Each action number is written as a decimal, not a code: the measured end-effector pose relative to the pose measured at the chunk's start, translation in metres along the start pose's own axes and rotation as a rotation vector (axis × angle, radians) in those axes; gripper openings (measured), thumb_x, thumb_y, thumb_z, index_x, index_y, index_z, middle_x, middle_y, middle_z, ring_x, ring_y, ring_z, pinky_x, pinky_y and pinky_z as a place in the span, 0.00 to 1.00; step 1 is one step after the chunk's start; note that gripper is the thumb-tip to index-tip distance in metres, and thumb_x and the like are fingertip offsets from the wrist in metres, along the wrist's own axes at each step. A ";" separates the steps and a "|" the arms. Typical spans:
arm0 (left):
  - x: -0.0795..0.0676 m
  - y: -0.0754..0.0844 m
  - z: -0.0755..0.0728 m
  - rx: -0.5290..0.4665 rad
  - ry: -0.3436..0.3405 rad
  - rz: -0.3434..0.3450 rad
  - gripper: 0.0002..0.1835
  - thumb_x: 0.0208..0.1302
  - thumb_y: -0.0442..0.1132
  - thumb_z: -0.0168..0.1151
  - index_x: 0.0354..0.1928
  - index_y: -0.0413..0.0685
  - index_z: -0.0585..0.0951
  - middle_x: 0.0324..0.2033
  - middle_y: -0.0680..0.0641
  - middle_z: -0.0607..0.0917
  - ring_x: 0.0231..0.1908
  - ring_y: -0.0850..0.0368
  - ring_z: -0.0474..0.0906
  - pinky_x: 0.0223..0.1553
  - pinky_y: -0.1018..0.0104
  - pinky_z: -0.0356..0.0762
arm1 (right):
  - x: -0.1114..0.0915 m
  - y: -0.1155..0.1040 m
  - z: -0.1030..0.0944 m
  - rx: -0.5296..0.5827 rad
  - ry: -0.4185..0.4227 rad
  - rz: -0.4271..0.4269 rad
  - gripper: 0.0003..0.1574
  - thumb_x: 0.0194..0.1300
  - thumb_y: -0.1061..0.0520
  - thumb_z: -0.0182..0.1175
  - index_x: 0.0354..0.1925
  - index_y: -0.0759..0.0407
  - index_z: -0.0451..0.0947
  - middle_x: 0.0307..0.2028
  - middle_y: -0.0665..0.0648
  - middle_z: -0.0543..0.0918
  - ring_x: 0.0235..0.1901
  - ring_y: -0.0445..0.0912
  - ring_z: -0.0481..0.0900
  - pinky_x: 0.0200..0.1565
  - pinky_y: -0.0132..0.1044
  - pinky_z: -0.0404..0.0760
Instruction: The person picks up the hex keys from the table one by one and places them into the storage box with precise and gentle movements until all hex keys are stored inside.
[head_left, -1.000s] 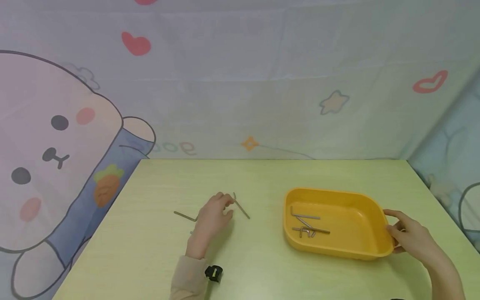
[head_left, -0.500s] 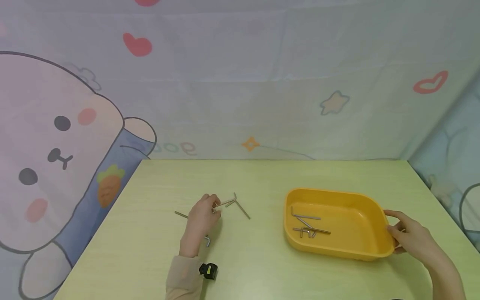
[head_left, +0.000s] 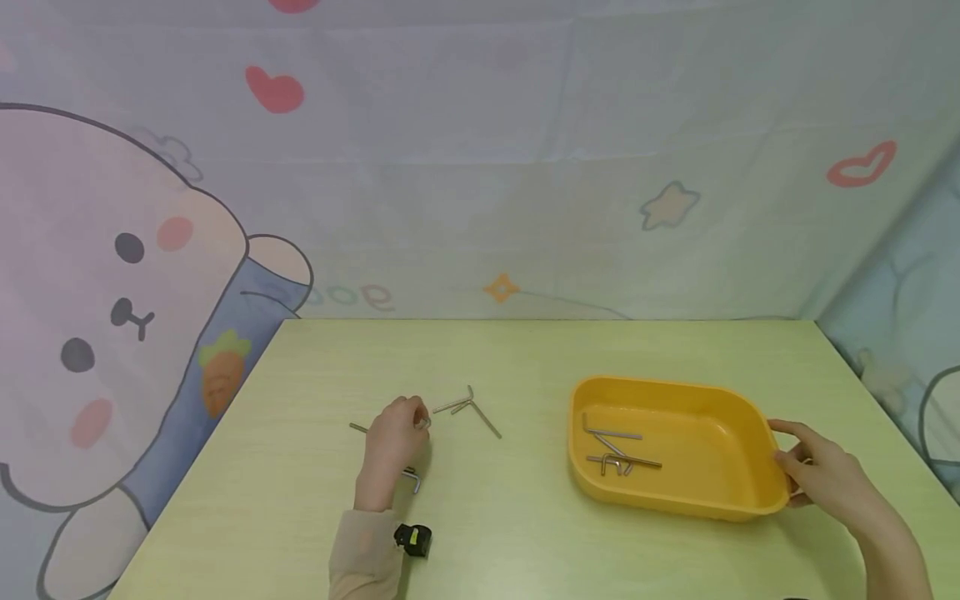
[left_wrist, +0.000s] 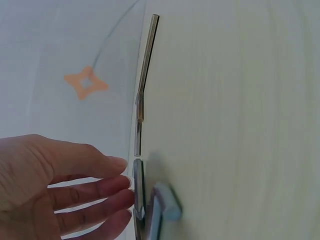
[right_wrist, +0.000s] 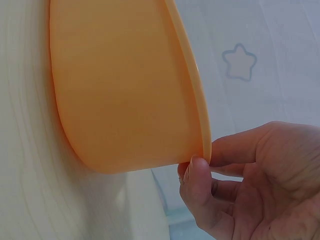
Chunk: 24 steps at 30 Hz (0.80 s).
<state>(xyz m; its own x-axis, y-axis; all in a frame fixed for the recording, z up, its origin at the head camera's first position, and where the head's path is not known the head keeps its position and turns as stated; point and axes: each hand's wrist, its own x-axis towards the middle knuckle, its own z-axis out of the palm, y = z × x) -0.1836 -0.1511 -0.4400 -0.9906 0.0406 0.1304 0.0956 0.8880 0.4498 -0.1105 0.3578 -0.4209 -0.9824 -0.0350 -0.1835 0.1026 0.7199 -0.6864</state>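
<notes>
My left hand [head_left: 395,435] is low over the table among loose L-shaped hex keys, its fingertips right at the bent end of a hex key [head_left: 425,422]. In the left wrist view, the thumb and fingers [left_wrist: 107,190] are apart and extended toward a hex key [left_wrist: 139,182], with nothing pinched between them. Another silver hex key [head_left: 416,482] shows beside the wrist, partly hidden. On the far right my right hand [head_left: 825,471] pinches the rim of a yellow plastic tray [head_left: 678,497]; in the right wrist view its thumb and fingers grip the corner [right_wrist: 204,145].
Several hex keys [head_left: 630,460] lie inside the tray's left part. A small group of hex keys [head_left: 483,418] rests on the table between left hand and tray. One long hex key [head_left: 358,427] sticks out left of the hand. A printed cloth [head_left: 480,167] hangs behind the table.
My left hand has moved left and slightly nearer, uncovering hex keys by the middle group and another beside the wrist. The right hand and tray have stayed put.
</notes>
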 end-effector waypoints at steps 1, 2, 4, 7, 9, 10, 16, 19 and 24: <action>0.000 0.000 0.000 0.009 -0.006 -0.001 0.08 0.51 0.27 0.62 0.35 0.40 0.81 0.29 0.45 0.79 0.24 0.56 0.70 0.23 0.66 0.68 | 0.000 0.000 0.000 0.000 0.000 0.000 0.32 0.74 0.59 0.43 0.69 0.74 0.50 0.35 0.61 0.76 0.27 0.39 0.76 0.30 0.34 0.84; 0.000 -0.001 0.000 0.014 -0.012 -0.001 0.08 0.51 0.27 0.61 0.35 0.40 0.81 0.28 0.45 0.79 0.24 0.56 0.70 0.23 0.66 0.68 | 0.000 0.000 0.000 0.001 0.000 0.003 0.32 0.74 0.59 0.43 0.69 0.73 0.50 0.35 0.61 0.77 0.26 0.39 0.76 0.30 0.34 0.84; 0.000 -0.001 0.000 0.023 -0.022 -0.002 0.08 0.51 0.26 0.60 0.35 0.41 0.81 0.27 0.46 0.78 0.24 0.56 0.70 0.22 0.66 0.68 | -0.001 0.000 0.000 0.002 0.002 0.003 0.31 0.74 0.60 0.43 0.69 0.73 0.50 0.35 0.61 0.76 0.26 0.39 0.76 0.30 0.34 0.84; 0.000 -0.002 0.000 0.032 -0.031 -0.009 0.09 0.51 0.25 0.60 0.35 0.41 0.81 0.28 0.47 0.78 0.24 0.56 0.70 0.23 0.67 0.68 | -0.001 -0.002 0.000 0.003 0.002 0.004 0.31 0.74 0.59 0.43 0.69 0.73 0.50 0.35 0.61 0.76 0.27 0.39 0.76 0.30 0.34 0.84; 0.000 -0.002 0.001 0.036 -0.033 -0.011 0.09 0.52 0.25 0.60 0.35 0.41 0.81 0.27 0.47 0.78 0.24 0.56 0.70 0.23 0.67 0.69 | -0.001 -0.002 0.000 0.001 0.003 0.006 0.31 0.74 0.59 0.43 0.69 0.73 0.50 0.35 0.61 0.77 0.27 0.39 0.76 0.30 0.34 0.84; 0.001 -0.003 0.001 0.038 -0.033 -0.011 0.10 0.52 0.25 0.60 0.36 0.41 0.81 0.27 0.47 0.78 0.24 0.56 0.70 0.23 0.67 0.69 | -0.001 -0.003 0.000 0.000 0.003 0.007 0.31 0.74 0.59 0.43 0.69 0.73 0.50 0.35 0.61 0.77 0.27 0.39 0.76 0.29 0.34 0.84; 0.001 -0.004 0.003 0.046 -0.034 -0.004 0.10 0.52 0.24 0.59 0.36 0.41 0.82 0.27 0.45 0.77 0.24 0.56 0.71 0.23 0.65 0.69 | -0.001 -0.003 0.000 -0.005 0.005 0.002 0.31 0.75 0.58 0.43 0.69 0.73 0.50 0.35 0.61 0.76 0.26 0.39 0.76 0.29 0.33 0.83; 0.002 -0.003 0.004 0.046 -0.039 -0.007 0.10 0.52 0.24 0.59 0.36 0.41 0.81 0.27 0.45 0.77 0.24 0.55 0.71 0.24 0.65 0.69 | -0.001 -0.003 0.001 -0.007 0.007 0.001 0.31 0.74 0.59 0.43 0.69 0.73 0.51 0.35 0.61 0.77 0.26 0.39 0.76 0.29 0.33 0.83; 0.003 -0.003 0.004 0.040 -0.044 -0.010 0.13 0.50 0.21 0.57 0.36 0.41 0.81 0.28 0.46 0.78 0.25 0.55 0.71 0.24 0.65 0.69 | -0.001 -0.001 0.001 -0.004 0.006 -0.003 0.32 0.74 0.59 0.43 0.69 0.73 0.50 0.35 0.61 0.77 0.26 0.39 0.77 0.29 0.33 0.83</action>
<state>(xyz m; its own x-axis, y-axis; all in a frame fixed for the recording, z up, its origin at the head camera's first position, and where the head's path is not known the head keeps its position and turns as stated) -0.1868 -0.1513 -0.4446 -0.9949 0.0510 0.0869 0.0827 0.9058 0.4155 -0.1095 0.3564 -0.4201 -0.9836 -0.0330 -0.1772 0.0989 0.7229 -0.6839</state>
